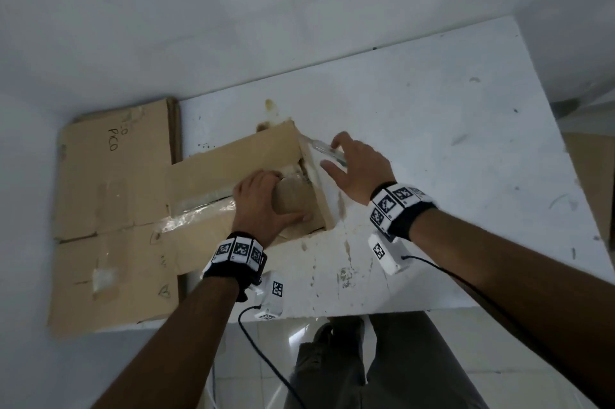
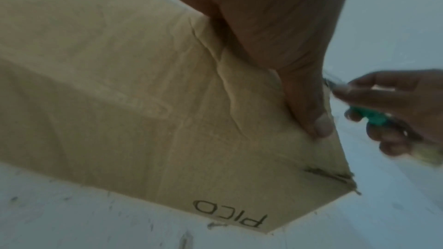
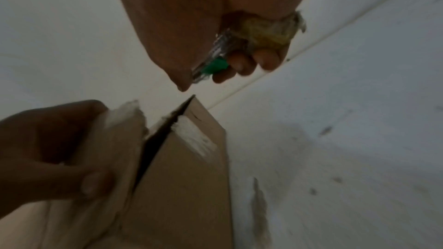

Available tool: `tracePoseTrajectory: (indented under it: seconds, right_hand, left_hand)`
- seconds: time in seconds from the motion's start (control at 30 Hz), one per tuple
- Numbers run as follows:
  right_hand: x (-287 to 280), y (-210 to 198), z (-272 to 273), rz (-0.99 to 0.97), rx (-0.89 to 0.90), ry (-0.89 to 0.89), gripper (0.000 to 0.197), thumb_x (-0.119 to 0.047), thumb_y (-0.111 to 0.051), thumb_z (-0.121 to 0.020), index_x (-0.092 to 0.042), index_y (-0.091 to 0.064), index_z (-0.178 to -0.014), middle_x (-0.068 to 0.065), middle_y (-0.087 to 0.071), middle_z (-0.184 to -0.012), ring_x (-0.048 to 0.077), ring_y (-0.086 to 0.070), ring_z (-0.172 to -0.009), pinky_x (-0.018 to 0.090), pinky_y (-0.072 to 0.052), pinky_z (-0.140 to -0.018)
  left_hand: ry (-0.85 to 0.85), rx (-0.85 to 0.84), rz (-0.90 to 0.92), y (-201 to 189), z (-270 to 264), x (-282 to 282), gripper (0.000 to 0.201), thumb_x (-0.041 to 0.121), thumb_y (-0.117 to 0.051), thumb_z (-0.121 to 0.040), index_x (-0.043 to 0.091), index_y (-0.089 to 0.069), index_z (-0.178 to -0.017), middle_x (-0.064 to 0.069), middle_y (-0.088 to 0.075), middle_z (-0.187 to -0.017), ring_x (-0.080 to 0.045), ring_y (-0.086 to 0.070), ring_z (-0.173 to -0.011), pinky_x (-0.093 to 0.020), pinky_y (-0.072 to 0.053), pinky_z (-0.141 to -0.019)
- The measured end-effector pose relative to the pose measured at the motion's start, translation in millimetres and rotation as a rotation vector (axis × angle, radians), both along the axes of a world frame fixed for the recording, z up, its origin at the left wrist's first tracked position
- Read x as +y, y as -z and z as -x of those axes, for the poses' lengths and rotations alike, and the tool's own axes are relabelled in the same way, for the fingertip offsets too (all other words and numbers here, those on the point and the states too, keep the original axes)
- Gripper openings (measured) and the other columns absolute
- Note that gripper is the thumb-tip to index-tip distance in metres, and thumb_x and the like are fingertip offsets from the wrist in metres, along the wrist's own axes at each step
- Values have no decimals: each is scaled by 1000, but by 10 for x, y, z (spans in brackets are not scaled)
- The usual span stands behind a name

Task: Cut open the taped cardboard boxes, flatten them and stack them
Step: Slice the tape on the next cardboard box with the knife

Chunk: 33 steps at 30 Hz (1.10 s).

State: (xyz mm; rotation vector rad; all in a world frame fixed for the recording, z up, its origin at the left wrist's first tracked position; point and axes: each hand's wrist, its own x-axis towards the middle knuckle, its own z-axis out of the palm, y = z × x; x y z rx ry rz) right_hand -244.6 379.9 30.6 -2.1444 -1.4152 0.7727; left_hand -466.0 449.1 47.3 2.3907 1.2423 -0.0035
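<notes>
The left hand's fingers (image 1: 266, 180) curl over a bent flap (image 1: 293, 200) at the right end of the box (image 1: 233, 159), with the thumb (image 1: 296, 218) pressed along the flap's near side; the left hand (image 1: 258, 202) grips that flap, and the left wrist view shows the thumb (image 2: 311, 113) flat on cardboard near a corner marked "PICO". The right hand (image 1: 359, 169) sits just at 3 o'clock of the box end, its fingers (image 3: 242, 63) wrapped round a cutter (image 3: 210, 63) with a clear body and a green part, together with a crumpled wad of tape (image 3: 266, 31) held in the palm; in the head view the cutter (image 1: 327, 150) points toward 10 o'clock at the box's far right corner, though whether its tip touches the cardboard cannot be told. The right wrist view shows a dark open slit (image 3: 160, 137) between the box's end flaps, with torn white tape along its edges. The box lies near the middle of the white, stained surface (image 1: 432, 142), its left end overlapping a flat stack (image 1: 109, 209) of cardboard at 9 o'clock, also marked "PICO" and carrying strips of clear tape. Both wrists wear bands with black and white markers, and cables hang from them toward 6 o'clock over a tiled floor (image 1: 259, 358).
</notes>
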Motion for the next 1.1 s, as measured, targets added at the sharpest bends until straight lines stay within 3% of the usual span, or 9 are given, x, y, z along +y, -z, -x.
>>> tracePoseTrajectory:
  seconds: [0.17, 0.3, 0.43, 0.57, 0.67, 0.77, 0.83, 0.93, 1.1]
  right_hand:
    - [-683, 435, -468, 186, 190, 96, 38, -12, -45, -102, -10, -40, -139, 16, -64, -108, 34, -65, -92, 35, -50, -76]
    - [-989, 565, -703, 369, 163, 183, 84, 4, -50, -91, -21, -9, -160, 13, -35, -143, 27, -46, -125, 37, -42, -102]
    - [-1024, 571, -692, 544, -42, 195, 77, -13, -52, -99, -15, -5, -160, 16, -16, -161, 36, -26, -144, 48, -33, -114]
    - [-945, 353, -421, 361, -103, 53, 61, -25, -50, -101, -16, -26, -156, 12, -21, -163, 34, -20, -148, 48, -22, -120]
    - [-831, 99, -18, 237, 306, 14, 50, -50, -58, -96, -21, -56, -137, 0, -59, -137, 21, -55, -122, 32, -42, -101]
    - [-746, 62, 358, 353, 633, -24, 80, -77, -60, -77, -28, -49, -140, -7, -61, -131, 14, -63, -112, 31, -51, -93]
    - [-700, 152, 486, 394, 658, -40, 76, -69, -65, -81, -29, -45, -143, -9, -58, -132, 14, -61, -117, 34, -53, -95]
    - [-631, 156, 478, 312, 755, 85, 72, -76, -68, -68, -30, -56, -123, -5, -63, -122, 14, -63, -107, 38, -52, -95]
    - [-517, -57, 139, 105, 749, 392, 115, -100, -51, -51, -27, -50, -140, -6, -56, -139, 17, -60, -116, 47, -52, -100]
  left_hand:
    - [73, -5, -229, -185, -1, -114, 56, 60, -70, -78, 18, -59, -114, -2, -62, -115, -29, -54, -104, -43, -33, -88]
    - [157, 28, 46, -499, 77, -301, 63, 69, -40, -91, 29, -51, -138, 11, -55, -132, -19, -49, -121, -41, -33, -98]
    - [137, -51, 500, -849, 462, -394, 46, 57, -28, -95, 53, -38, -140, 27, -39, -151, 7, -33, -140, -28, -24, -120]
    - [183, 273, 572, -912, 915, -536, 48, 66, -30, -93, 54, -38, -139, 24, -25, -154, 1, -18, -146, -23, -12, -122]
    - [55, 412, 488, -639, 1238, -611, 73, 74, -46, -83, 52, -23, -149, 9, -9, -167, -15, -11, -154, -43, -15, -125]
    - [54, 626, 212, -233, 1286, -502, 111, 65, -65, -84, 25, 3, -162, -2, 5, -170, -25, 2, -156, -56, -2, -123]
    - [141, 673, 107, -6, 1185, -370, 98, 66, -60, -87, 14, -18, -159, -7, -17, -167, -27, -7, -156, -55, 3, -124]
    - [168, 533, 46, 109, 1021, -177, 42, 53, -53, -97, 19, -54, -122, -3, -61, -128, -25, -49, -131, -48, 0, -125]
    - [-72, 64, 74, -411, 564, 48, 43, 50, -65, -94, 11, -55, -109, -5, -67, -101, -28, -63, -96, -42, -38, -106]
